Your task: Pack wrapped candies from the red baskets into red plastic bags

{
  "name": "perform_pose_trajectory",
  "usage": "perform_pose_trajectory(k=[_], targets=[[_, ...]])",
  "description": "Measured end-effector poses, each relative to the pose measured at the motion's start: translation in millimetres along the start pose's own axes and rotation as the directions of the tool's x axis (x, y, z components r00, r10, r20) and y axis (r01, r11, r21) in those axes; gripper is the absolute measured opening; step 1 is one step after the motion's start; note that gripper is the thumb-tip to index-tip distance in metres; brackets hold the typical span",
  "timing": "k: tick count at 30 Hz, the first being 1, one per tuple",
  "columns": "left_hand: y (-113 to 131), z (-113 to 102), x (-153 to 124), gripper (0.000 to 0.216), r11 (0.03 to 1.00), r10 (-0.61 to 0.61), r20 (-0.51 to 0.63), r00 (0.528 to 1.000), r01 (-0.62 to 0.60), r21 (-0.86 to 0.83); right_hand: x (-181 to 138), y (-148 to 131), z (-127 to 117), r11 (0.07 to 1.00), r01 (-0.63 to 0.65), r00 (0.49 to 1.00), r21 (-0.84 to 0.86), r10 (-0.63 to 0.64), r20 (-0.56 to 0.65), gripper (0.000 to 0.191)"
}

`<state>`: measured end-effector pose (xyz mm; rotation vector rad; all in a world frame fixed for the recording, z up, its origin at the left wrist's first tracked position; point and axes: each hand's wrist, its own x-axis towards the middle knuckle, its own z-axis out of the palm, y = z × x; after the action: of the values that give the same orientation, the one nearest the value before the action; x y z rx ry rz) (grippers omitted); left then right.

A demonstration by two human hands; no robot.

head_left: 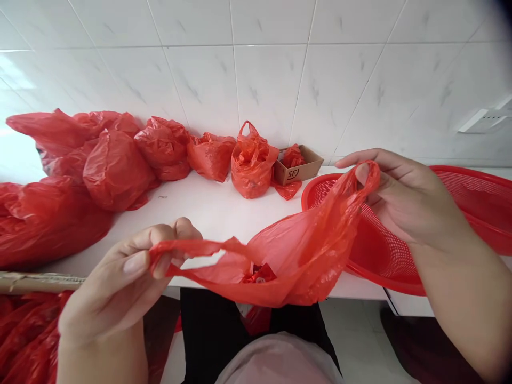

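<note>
A thin red plastic bag (304, 250) is stretched between my two hands above the front edge of the white table. My left hand (128, 272) pinches one of its handle loops between thumb and fingers. The other handle is gripped by my right hand (392, 192), higher up, with the thumb against the plastic. Through the bag's mouth some small shiny red items (260, 273) show at the bottom; their kind I cannot make out. Below my right hand stands a red perforated plastic basket (384, 256), partly hidden by the bag and hand.
Several filled red bags (116, 168) line the wall at the back and left of the white table (192, 208). A small cardboard box (302, 169) holds a red bundle. Another red basket (476, 192) is at right. More red plastic (32, 336) lies lower left beside a cardboard edge (36, 282).
</note>
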<state>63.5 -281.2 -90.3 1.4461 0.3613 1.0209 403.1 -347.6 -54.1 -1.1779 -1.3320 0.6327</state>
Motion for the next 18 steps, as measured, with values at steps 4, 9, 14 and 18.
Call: perform_pose_trajectory(k=[4, 9, 14, 18], targets=[[0, 5, -11, 0.013, 0.993, 0.071, -0.057, 0.996, -0.076, -0.090, 1, -4, 1, 0.997, 0.071, 0.994, -0.032, -0.067, 0.091, 0.023], [2, 16, -11, 0.034, 0.986, 0.164, -0.136, 0.977, -0.162, 0.020, 1, -8, -3, 0.995, 0.069, 0.978, -0.072, -0.053, 0.203, 0.027], [3, 16, 7, 0.049, 0.993, 0.115, -0.105, 0.988, -0.114, 0.011, 12, -11, 9, 0.997, 0.012, 0.938, -0.071, 0.014, 0.347, 0.029], [2, 22, 34, 0.066, 0.968, -0.188, -0.043, 0.981, 0.193, 0.161, 37, -19, 41, 0.990, 0.004, 0.882, -0.139, 0.062, 0.467, 0.031]])
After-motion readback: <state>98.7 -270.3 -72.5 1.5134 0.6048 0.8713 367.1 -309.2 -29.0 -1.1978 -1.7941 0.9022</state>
